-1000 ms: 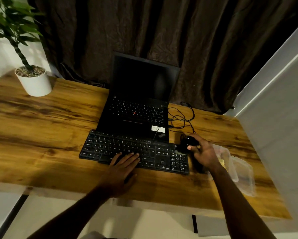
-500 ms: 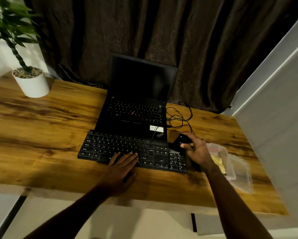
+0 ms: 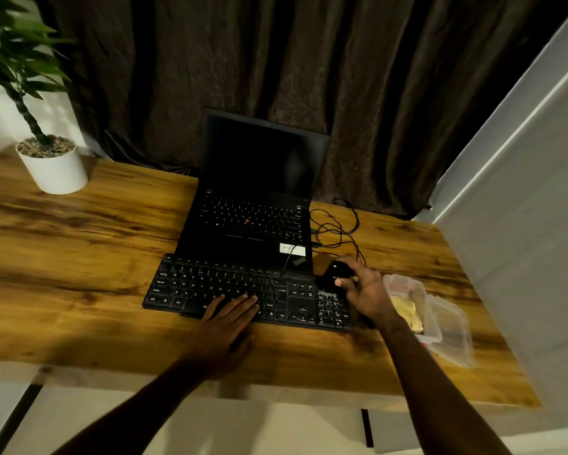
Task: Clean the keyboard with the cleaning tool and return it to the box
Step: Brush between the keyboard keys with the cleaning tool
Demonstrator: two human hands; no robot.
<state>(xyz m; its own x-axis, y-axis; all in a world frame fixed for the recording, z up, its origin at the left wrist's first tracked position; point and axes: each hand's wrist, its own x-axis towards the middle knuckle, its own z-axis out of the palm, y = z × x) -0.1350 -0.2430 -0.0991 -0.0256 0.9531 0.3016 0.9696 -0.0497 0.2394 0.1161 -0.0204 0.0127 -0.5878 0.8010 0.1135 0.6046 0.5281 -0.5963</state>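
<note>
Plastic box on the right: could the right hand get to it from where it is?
Probably yes: the clear plastic box lies just beside the right hand, nothing between them, though that hand grips a black tool.

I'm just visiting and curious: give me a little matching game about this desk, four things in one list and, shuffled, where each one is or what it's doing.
Things:
1. left hand
2. right hand
3. white plant pot
4. clear plastic box

Places or states:
A. grips a small black object
B. stands at the far left of the desk
C. lies on the desk just right of the right wrist
D. rests flat on the keyboard, fingers straight

Pairs: 1-D, 2-A, 3-B, 4-C.
</note>
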